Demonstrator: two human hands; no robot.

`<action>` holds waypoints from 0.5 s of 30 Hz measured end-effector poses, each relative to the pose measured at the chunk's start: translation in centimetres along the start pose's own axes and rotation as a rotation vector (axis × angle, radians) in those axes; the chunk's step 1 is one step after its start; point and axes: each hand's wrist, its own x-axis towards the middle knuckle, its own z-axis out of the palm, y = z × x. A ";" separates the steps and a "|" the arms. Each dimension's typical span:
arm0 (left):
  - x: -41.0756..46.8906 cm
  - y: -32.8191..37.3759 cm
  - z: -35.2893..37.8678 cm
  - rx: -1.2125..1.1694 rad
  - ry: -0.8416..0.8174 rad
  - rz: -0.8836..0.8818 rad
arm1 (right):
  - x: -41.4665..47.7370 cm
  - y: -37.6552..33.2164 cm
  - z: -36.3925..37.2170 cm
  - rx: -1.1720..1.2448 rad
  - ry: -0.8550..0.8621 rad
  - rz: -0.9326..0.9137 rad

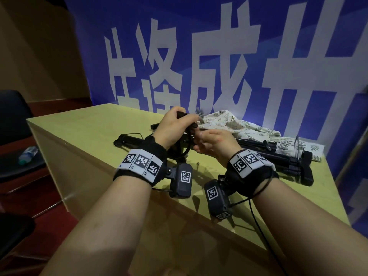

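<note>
Right, I read this as the fitting step on the black stand (127, 138). Its legs lie on the desk (95, 136), and its upper end is lifted just above the surface in front of me, between both wrists. My left grip (173, 128) is wrapped round the top of the stand, with fingers and thumb curled over the black head, so that side is held firm. My right grip (217, 142) comes in from the other side with its fingers (199, 134) curled in just below the small black knob (194, 126) on the side of the head. From this angle I cannot tell whether they have closed on the knob or only sit against it.

A small screw (198, 163) stands on the desk near my wrists, apart from everything else. A second folded stand (278, 154) lies to the right, partly on a flowered cloth (239, 126).

My judgement is that the job is mid-way, with the head being tightened or loosened. The next move calls for the left grip to keep the head from twisting while the right fingertips settle on the knob and turn it. The loose screw could be knocked off the desk by a wrist, so I would keep low and slow.
</note>
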 end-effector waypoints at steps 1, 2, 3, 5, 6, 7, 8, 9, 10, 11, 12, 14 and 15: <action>0.1 -0.1 -0.2 -0.026 0.014 -0.005 | 0.3 0.2 -0.5 -0.055 0.019 0.029; 0.2 -0.2 -0.3 -0.041 0.029 -0.007 | 0.6 0.5 -1.0 -0.114 0.038 0.061; 0.3 -0.4 -0.5 -0.051 0.045 -0.006 | 0.9 0.8 -1.5 -0.172 0.059 0.097; 0.4 -0.5 -0.8 -0.071 0.074 -0.003 | 1.6 1.0 -2.5 -0.299 0.091 0.182; 0.4 -0.6 -0.9 -0.084 0.081 0.001 | 2.0 1.1 -2.8 -0.381 0.092 0.231; 0.4 -0.6 -1.0 -0.096 0.085 0.005 | 2.6 1.2 -2.9 -0.482 0.087 0.274; 0.5 -0.7 -1.1 -0.110 0.089 0.007 | 3.3 1.4 -2.9 -0.601 0.072 0.298; 0.5 -0.7 -1.1 -0.124 0.094 0.007 | 4.1 1.6 -2.9 -0.737 0.057 0.306; 0.6 -0.7 -1.2 -0.138 0.099 0.006 | 5.0 1.9 -2.8 -0.860 0.032 0.305; 0.7 -0.7 -1.3 -0.149 0.104 0.001 | 5.7 2.0 -2.6 -0.977 0.006 0.315; 0.7 -0.7 -1.3 -0.158 0.107 -0.004 | 6.2 2.2 -2.5 -1.038 -0.020 0.323; 0.9 -0.8 -1.6 -0.176 0.105 -0.013 | 7.1 2.3 -2.1 -1.094 -0.077 0.345; 0.9 -0.8 -1.7 -0.179 0.096 -0.013 | 7.4 2.2 -1.9 -1.126 -0.104 0.362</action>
